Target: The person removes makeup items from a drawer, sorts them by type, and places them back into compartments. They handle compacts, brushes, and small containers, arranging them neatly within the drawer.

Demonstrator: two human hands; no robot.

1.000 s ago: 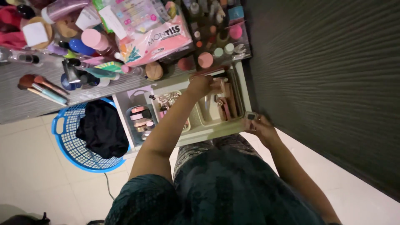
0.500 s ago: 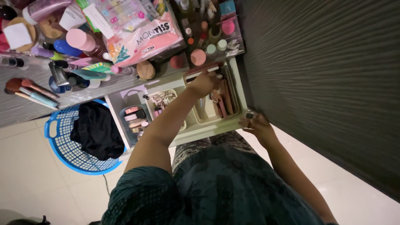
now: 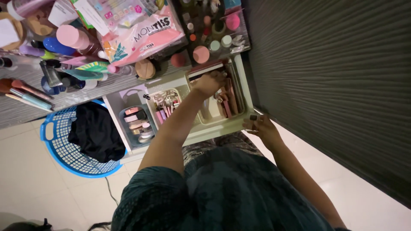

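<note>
Up above the left hand (image 3: 209, 83), beyond the drawer it reached into, a soft pink and white pouch (image 3: 143, 36) lay tilted on the cluttered tabletop, dark lettering across its front and a teal leaf print at its lower corner. Overlapping it from the far side was a clear flat pack (image 3: 117, 12) of small pastel pieces with a white label. Further out to the left sat a white square card (image 3: 8, 32) on a tan round lid.

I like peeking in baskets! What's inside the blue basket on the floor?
The blue basket holds a crumpled black cloth that fills most of it. Anything underneath that cloth is covered, so it cannot be seen.
</note>
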